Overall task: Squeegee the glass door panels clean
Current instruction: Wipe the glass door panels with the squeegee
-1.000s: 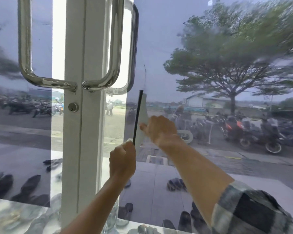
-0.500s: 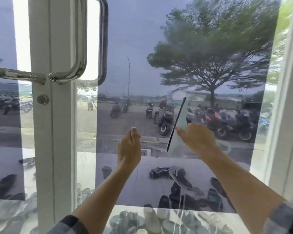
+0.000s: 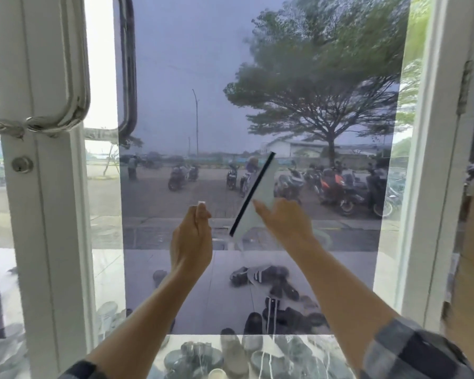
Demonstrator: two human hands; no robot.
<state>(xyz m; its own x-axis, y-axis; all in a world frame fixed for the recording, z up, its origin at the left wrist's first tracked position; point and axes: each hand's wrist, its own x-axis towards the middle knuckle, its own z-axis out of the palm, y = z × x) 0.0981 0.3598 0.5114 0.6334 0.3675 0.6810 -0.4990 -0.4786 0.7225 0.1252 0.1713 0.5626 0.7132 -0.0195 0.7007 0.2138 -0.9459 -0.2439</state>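
Before glass panel point(image 3: 175, 64), right hand point(image 3: 288, 222) grips squeegee point(image 3: 260, 187).

Squeegee point(image 3: 257, 192) handle hidden behind right hand point(image 3: 285, 222). Left hand point(image 3: 193, 236) pinches a white bit point(image 3: 201, 202), too small to identify. Door handle point(image 3: 77, 77) cut off at top edge. Tree point(image 3: 326, 77) blurred. Right sleeve point(image 3: 411, 351) cut off at bottom edge.

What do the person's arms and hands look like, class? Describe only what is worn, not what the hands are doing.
The left hand and right hand are bare: no gloves, and no ring or watch shows. Both forearms are uncovered. The left sleeve and right sleeve are of a checked shirt, dark blue-grey with pale squares, ending near the elbows.
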